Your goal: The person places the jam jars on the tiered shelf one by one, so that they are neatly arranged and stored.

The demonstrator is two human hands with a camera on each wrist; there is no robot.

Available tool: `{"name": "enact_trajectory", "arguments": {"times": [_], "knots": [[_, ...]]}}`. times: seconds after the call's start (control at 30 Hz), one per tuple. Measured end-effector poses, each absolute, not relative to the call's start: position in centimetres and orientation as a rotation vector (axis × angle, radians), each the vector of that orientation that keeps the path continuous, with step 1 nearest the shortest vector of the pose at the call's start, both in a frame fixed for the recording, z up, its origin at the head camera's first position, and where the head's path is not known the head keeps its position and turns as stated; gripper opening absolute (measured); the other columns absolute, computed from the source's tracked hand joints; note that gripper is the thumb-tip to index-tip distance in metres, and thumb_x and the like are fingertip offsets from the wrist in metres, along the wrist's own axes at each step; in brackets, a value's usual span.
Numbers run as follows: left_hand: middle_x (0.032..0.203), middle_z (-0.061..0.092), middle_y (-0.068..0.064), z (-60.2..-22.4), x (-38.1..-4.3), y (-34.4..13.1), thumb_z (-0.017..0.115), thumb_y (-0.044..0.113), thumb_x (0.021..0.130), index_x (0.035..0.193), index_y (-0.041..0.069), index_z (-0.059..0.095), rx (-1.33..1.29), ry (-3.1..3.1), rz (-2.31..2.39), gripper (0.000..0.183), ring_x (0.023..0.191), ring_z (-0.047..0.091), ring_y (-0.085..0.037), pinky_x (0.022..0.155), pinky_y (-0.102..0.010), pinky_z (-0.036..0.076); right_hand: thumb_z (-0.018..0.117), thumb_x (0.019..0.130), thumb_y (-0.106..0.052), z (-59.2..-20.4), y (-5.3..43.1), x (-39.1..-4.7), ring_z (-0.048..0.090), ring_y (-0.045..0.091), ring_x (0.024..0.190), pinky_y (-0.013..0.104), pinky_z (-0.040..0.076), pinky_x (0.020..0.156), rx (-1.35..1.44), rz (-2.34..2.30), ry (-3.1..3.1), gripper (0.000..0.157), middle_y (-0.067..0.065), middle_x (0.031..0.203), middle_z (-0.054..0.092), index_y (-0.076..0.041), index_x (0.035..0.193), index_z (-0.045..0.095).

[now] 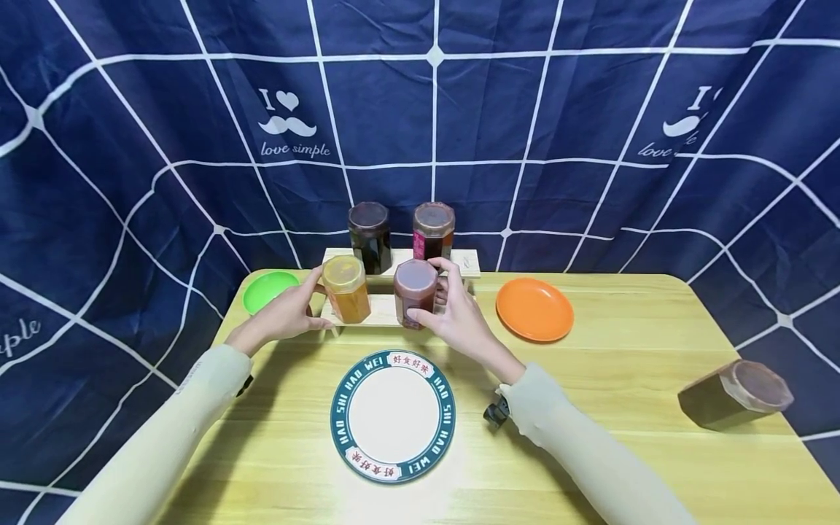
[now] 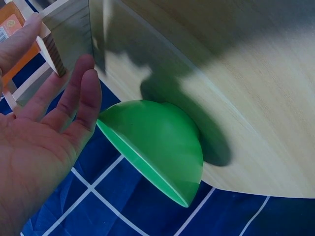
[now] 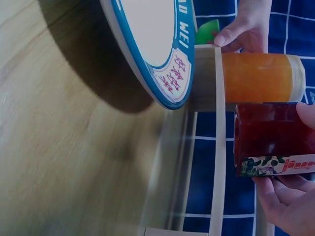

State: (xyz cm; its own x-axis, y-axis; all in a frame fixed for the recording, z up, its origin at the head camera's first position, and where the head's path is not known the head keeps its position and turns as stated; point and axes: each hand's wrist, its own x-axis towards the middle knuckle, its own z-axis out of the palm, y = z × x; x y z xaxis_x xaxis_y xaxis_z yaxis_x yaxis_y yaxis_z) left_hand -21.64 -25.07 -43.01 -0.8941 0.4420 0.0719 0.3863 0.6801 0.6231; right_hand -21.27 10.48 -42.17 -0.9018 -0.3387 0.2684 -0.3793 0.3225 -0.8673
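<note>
My right hand grips a jar of dark red contents, thumb in front and fingers behind. In the right wrist view a gap separates this red jar from the front shelf board. On the low front step of a two-step wooden rack stands an orange jar, just left of the red one. At the rack's left end is my left hand. The left wrist view shows this left hand pinching the board's end between thumb and index finger, other fingers extended.
Two dark jars, a black one and a reddish-brown one, stand on the back step. A green bowl is behind the left hand. Also on the table are a teal-rimmed plate, an orange plate and a brown jar.
</note>
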Motion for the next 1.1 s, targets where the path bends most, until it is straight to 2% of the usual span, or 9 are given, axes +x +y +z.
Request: {"name": "enact_trajectory", "arguments": {"times": [0.2, 0.4, 0.5, 0.8, 0.87, 0.97, 1.03, 1.1], "knots": [[0.128, 0.072, -0.021, -44.9, -22.6, -26.0, 0.096, 0.021, 0.087, 0.172, 0.020, 0.018, 0.743, 2.827, 1.015, 0.115, 0.064, 0.064, -0.022, 0.060, -0.037, 0.053, 0.091, 0.091, -0.012, -42.8, 9.8, -21.6, 0.068, 0.031, 0.126, 0.051, 0.053, 0.107, 0.679, 1.702, -2.521, 0.094, 0.014, 0.142, 0.067, -0.024, 0.161, 0.030], [0.128, 0.071, -0.025, -43.7, -21.7, -25.2, 0.096, 0.015, 0.086, 0.170, 0.014, 0.018, 0.735, 2.813, 1.017, 0.114, 0.065, 0.065, -0.022, 0.062, -0.040, 0.055, 0.090, 0.091, -0.009, -43.2, 9.3, -21.6, 0.068, 0.032, 0.125, 0.051, 0.052, 0.108, 0.669, 1.728, -2.520, 0.093, 0.013, 0.141, 0.068, -0.023, 0.160, 0.030], [0.129, 0.071, -0.025, -43.4, -21.5, -25.0, 0.096, 0.015, 0.086, 0.170, 0.014, 0.018, 0.734, 2.813, 1.023, 0.115, 0.065, 0.065, -0.021, 0.061, -0.040, 0.055, 0.090, 0.092, -0.008, -43.2, 9.1, -21.6, 0.068, 0.033, 0.126, 0.051, 0.053, 0.108, 0.667, 1.741, -2.533, 0.093, 0.015, 0.141, 0.067, -0.022, 0.160, 0.029], [0.132, 0.073, -0.014, -46.8, -23.5, -26.5, 0.099, 0.024, 0.083, 0.174, 0.027, 0.013, 0.673, 2.828, 0.992, 0.125, 0.064, 0.065, -0.015, 0.059, -0.035, 0.054, 0.095, 0.088, -0.011, -42.8, 9.3, -21.8, 0.070, 0.034, 0.123, 0.045, 0.056, 0.104, 0.575, 1.797, -2.573, 0.093, 0.019, 0.138, 0.064, -0.023, 0.159, 0.035], [0.135, 0.072, -0.014, -46.5, -23.0, -26.3, 0.097, 0.022, 0.087, 0.174, 0.024, 0.013, 0.696, 2.821, 0.992, 0.121, 0.067, 0.067, -0.020, 0.062, -0.036, 0.055, 0.095, 0.088, -0.012, -42.8, 9.3, -21.7, 0.070, 0.033, 0.122, 0.044, 0.057, 0.103, 0.539, 1.791, -2.591, 0.092, 0.019, 0.137, 0.065, -0.022, 0.159, 0.036], [0.134, 0.072, -0.015, -46.8, -23.2, -26.5, 0.097, 0.023, 0.086, 0.173, 0.024, 0.015, 0.709, 2.825, 1.002, 0.120, 0.066, 0.066, -0.021, 0.062, -0.037, 0.055, 0.094, 0.090, -0.014, -42.7, 9.3, -21.7, 0.070, 0.034, 0.122, 0.044, 0.057, 0.103, 0.516, 1.775, -2.608, 0.090, 0.021, 0.136, 0.065, -0.019, 0.160, 0.036], [0.135, 0.072, -0.013, -47.1, -23.4, -26.6, 0.098, 0.024, 0.086, 0.173, 0.026, 0.015, 0.696, 2.829, 0.994, 0.120, 0.067, 0.067, -0.021, 0.063, -0.037, 0.056, 0.092, 0.092, -0.015, -42.7, 9.2, -21.7, 0.070, 0.035, 0.123, 0.043, 0.057, 0.103, 0.518, 1.763, -2.614, 0.088, 0.022, 0.136, 0.065, -0.016, 0.160, 0.036], [0.134, 0.072, -0.010, -48.3, -24.5, -27.1, 0.101, 0.031, 0.081, 0.173, 0.032, 0.015, 0.655, 2.846, 0.986, 0.126, 0.064, 0.066, -0.014, 0.061, -0.037, 0.056, 0.091, 0.093, -0.015, -42.6, 9.1, -21.8, 0.070, 0.035, 0.123, 0.043, 0.056, 0.104, 0.525, 1.756, -2.616, 0.085, 0.023, 0.135, 0.065, -0.013, 0.158, 0.037]]}}
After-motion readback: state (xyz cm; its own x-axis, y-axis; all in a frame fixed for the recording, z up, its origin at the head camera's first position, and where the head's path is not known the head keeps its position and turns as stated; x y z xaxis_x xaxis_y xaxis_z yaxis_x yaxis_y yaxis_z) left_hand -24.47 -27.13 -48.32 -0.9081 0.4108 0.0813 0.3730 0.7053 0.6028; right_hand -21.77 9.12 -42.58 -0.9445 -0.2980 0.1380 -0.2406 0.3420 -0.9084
